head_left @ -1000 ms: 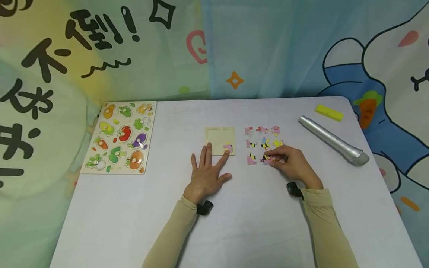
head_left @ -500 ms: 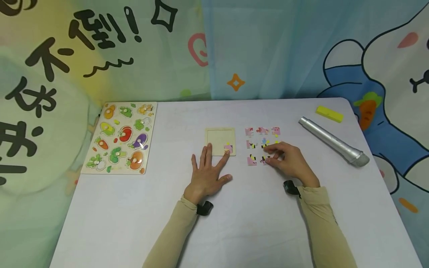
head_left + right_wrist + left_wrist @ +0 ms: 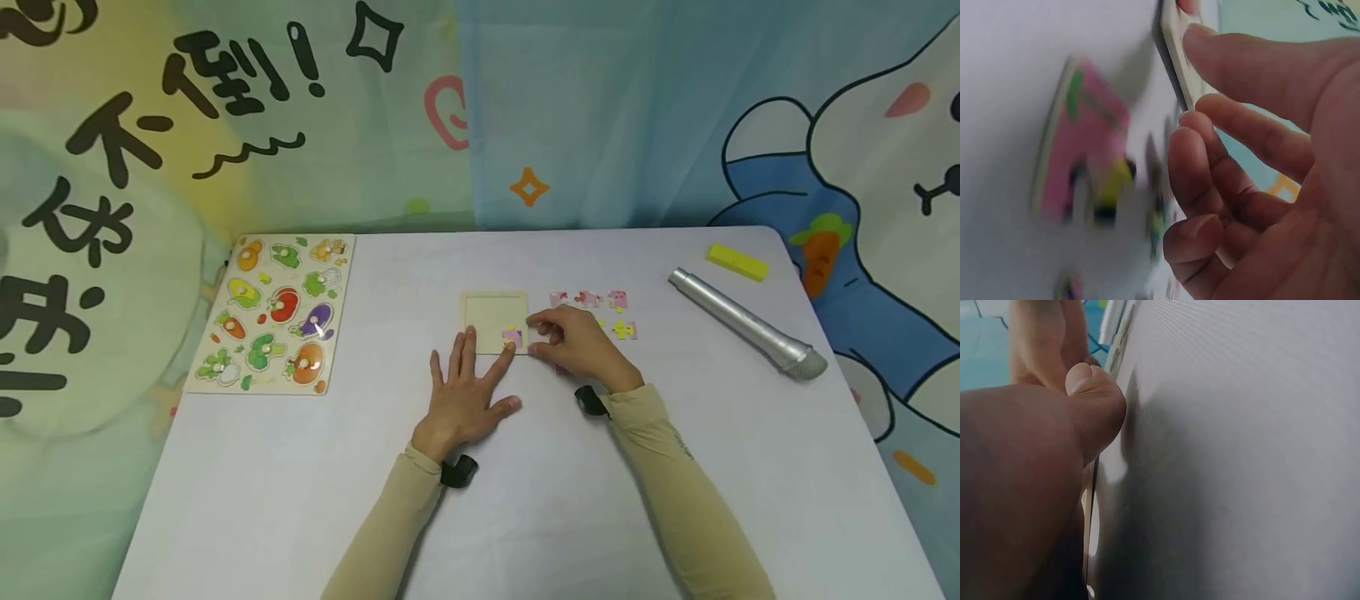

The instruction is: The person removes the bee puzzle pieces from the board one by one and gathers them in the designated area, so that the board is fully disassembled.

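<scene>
A small pale square puzzle tray (image 3: 480, 312) lies mid-table in the head view, with one pink jigsaw piece (image 3: 512, 337) in its lower right corner. My left hand (image 3: 462, 406) lies flat, fingers spread, fingertips resting on the tray's lower edge. Beside the tray's right edge is my right hand (image 3: 575, 340); its thumb and index tips stand apart at that edge, the other fingers curled. Between them I see no piece. A pink jigsaw piece (image 3: 1085, 144) lies on the table below the right hand in the right wrist view. Further pieces are partly hidden by that hand.
Loose jigsaw pieces (image 3: 587, 298) lie right of the tray. A vegetable puzzle board (image 3: 273, 315) is at the far left. On the right are a silver microphone (image 3: 746, 323) and a yellow block (image 3: 737, 262). A printed curtain (image 3: 562, 108) hangs behind the table.
My right hand has moved left from the loose pieces to the tray's right edge, now covering pieces that showed before. The left hand stays where it was. The head view has tilted slightly.
</scene>
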### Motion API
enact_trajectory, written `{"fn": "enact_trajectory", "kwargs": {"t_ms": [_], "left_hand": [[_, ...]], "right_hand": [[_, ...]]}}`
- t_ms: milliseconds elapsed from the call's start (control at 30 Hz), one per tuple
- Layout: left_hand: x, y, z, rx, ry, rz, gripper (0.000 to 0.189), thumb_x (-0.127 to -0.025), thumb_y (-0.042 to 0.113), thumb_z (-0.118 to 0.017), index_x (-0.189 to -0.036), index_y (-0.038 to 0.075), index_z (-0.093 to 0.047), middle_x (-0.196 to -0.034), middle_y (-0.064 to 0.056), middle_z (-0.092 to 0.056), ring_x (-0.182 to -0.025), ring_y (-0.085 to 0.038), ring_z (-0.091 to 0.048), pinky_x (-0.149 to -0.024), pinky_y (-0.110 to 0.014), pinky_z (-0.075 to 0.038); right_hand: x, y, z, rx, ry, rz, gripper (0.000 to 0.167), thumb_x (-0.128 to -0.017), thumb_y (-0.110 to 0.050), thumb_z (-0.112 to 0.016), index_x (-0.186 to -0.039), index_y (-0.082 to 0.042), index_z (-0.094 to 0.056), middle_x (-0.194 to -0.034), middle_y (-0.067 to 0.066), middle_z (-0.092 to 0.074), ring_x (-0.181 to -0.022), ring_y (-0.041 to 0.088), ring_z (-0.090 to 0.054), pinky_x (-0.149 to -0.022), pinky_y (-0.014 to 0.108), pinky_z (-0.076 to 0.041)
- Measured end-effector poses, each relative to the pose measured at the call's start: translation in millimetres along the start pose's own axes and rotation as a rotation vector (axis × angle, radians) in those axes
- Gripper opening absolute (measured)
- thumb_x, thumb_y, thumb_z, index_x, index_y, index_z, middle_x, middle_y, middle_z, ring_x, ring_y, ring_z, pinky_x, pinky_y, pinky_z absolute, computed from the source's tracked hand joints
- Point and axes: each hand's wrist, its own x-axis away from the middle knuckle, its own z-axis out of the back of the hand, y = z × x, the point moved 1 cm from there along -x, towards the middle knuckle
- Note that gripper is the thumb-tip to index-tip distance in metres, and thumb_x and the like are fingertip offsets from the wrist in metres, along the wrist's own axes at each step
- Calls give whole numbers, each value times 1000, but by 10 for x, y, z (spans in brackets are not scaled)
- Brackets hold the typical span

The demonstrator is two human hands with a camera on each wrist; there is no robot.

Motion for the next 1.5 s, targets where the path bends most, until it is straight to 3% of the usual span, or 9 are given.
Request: {"fn": "enact_trajectory", "kwargs": {"t_ms": [200,333,467,800,967,1267,1500], "left_hand": [[-34,-54,-107,-25,30,-17,85,-102,68,-52,-171,40,-12,-177,-19,18,-166,-38,13,-125,-74,6],[-21,-54,-88,-22,34,-14,85,-102,68,-51,-171,36,-15,-178,-19,15,-166,-38,10,-125,-74,4],[-12,-34,-37,-6,-1,2,85,-103,68,-51,-172,36,-13,-177,-19,17,-166,-37,13,-126,-73,7],[-11,-13,4,10,-6,9,84,-103,66,-53,-172,35,-16,-177,-18,17,-166,-37,14,-125,-73,8],[14,10,42,18,0,5,83,-103,64,-54,-171,34,-18,-178,-20,12,-166,-39,10,-125,-74,6],[3,0,12,14,-4,5,84,-103,65,-53,-171,35,-15,-178,-18,15,-166,-37,12,-126,-73,7],[-8,-13,-13,-2,-15,12,84,-103,67,-50,-172,36,-12,-178,-18,16,-166,-37,13,-126,-72,8]], "right_hand": [[-80,-40,-121,39,-5,61,43,-92,-16,-85,-131,-3,-72,-100,11,-67,-81,19,-58,-77,34,-48],[-89,-41,-140,35,3,80,37,-92,-15,-85,-126,-5,-75,-98,10,-66,-79,18,-58,-76,34,-49],[-92,-43,-149,29,-2,78,35,-93,-14,-84,-126,-6,-75,-98,10,-66,-79,18,-57,-76,34,-48],[-98,-81,-157,24,20,60,36,-91,-13,-84,-124,-3,-73,-104,12,-63,-86,23,-56,-78,34,-45],[-110,-118,-157,-16,44,51,35,-90,-13,-85,-121,-2,-71,-107,14,-71,-86,23,-61,-78,35,-47],[-131,-124,-180,-57,59,10,31,-91,-6,-82,-120,-5,-72,-99,9,-77,-79,18,-61,-72,31,-47],[-141,-119,-229,-58,66,48,37,-90,-4,-83,-125,-6,-73,-101,8,-75,-86,20,-65,-79,36,-52]]}}
